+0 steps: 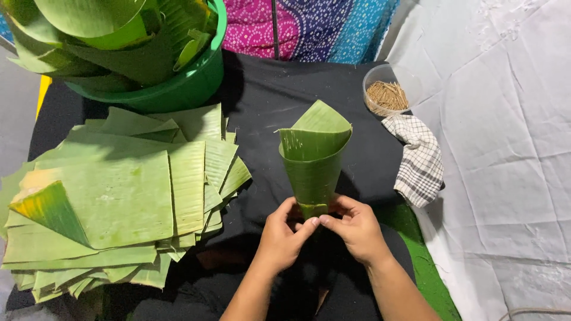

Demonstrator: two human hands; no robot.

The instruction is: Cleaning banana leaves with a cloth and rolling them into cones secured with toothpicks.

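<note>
In the middle of the frame, two hands are holding a green leaf cone (313, 160). The cone is standing with its pointy end down and its wide mouth up, so its long way is running from the hands toward the top of the frame. The left hand (281, 236) and the right hand (355, 229) are meeting at the pointy end, just below the cone. The fingers (309, 223) of both hands are pinching together on the tip, and both hands are equally near it. The very tip is hiding behind the fingers, so it may be folded, but that is hard to tell.

On the left, a big pile of flat leaf sheets (119, 196) is lying on the black worktop (262, 101). A green tub (178, 89) full of leaves is sitting in the upper left. A clear bowl of little sticks (386, 95) is sitting in the upper right, with a checked cloth (419, 160) lying just below it.
</note>
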